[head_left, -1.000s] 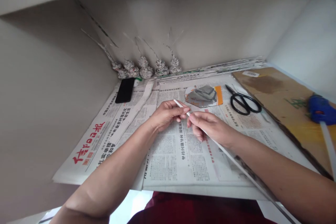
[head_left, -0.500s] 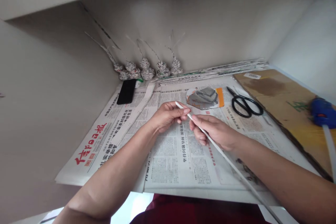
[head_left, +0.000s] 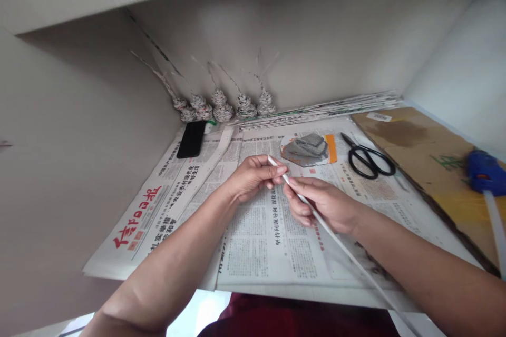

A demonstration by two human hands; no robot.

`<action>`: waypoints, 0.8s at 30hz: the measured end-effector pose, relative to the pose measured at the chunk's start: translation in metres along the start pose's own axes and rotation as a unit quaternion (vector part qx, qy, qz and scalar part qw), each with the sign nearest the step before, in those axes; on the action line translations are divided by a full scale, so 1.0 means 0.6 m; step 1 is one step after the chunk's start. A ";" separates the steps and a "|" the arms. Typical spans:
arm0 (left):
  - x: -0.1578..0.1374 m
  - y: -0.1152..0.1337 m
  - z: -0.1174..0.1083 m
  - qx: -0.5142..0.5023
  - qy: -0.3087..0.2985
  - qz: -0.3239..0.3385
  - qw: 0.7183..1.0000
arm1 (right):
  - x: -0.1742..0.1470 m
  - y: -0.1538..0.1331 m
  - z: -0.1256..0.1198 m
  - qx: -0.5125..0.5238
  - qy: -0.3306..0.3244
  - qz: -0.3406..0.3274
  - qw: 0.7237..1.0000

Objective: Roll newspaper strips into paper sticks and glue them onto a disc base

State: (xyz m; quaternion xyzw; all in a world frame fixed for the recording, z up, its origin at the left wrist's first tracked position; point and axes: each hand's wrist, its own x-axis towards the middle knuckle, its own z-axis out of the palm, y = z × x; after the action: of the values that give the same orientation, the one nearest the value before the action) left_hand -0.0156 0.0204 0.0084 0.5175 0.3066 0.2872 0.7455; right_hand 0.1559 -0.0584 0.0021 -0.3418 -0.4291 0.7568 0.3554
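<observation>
Where newspaper sheets point(head_left: 269, 255) cover the surface before you, brown cardboard point(head_left: 399, 142) lies on the right, and a bundle of thin paper sticks point(head_left: 328, 109) stretches along the back. Your white stick point(head_left: 328, 229) slants from between your hands, above the newspaper, down beside your right forearm point(head_left: 427, 274) and past the near edge. Your left hand point(head_left: 256, 174) pinches it near its upper end; your right hand point(head_left: 324, 200) closes on it just below, thumb against fingers. Scissors point(head_left: 358, 147) and a phone point(head_left: 192, 139) lie apart from both hands. You seem to be working the stick's end between your fingers, perhaps smoothing or tightening it. What comes next probably calls for a light, even pinch, without bending the narrow upper tip point(head_left: 270, 158).
</observation>
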 end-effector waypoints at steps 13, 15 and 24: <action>-0.001 0.001 0.001 0.006 0.000 0.009 1.000 | 0.001 0.001 -0.002 -0.095 0.052 -0.035 0.993; 0.002 0.000 0.000 0.023 0.008 0.017 1.000 | 0.000 0.004 -0.001 -0.227 0.114 -0.077 0.964; -0.003 0.003 0.002 -0.017 -0.025 0.003 1.000 | -0.003 0.002 0.007 0.082 -0.107 0.015 0.991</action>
State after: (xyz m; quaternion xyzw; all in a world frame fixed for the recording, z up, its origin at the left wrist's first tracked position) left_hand -0.0164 0.0187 0.0104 0.5130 0.2813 0.2815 0.7606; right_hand 0.1533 -0.0618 0.0032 -0.2349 -0.3959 0.8270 0.3226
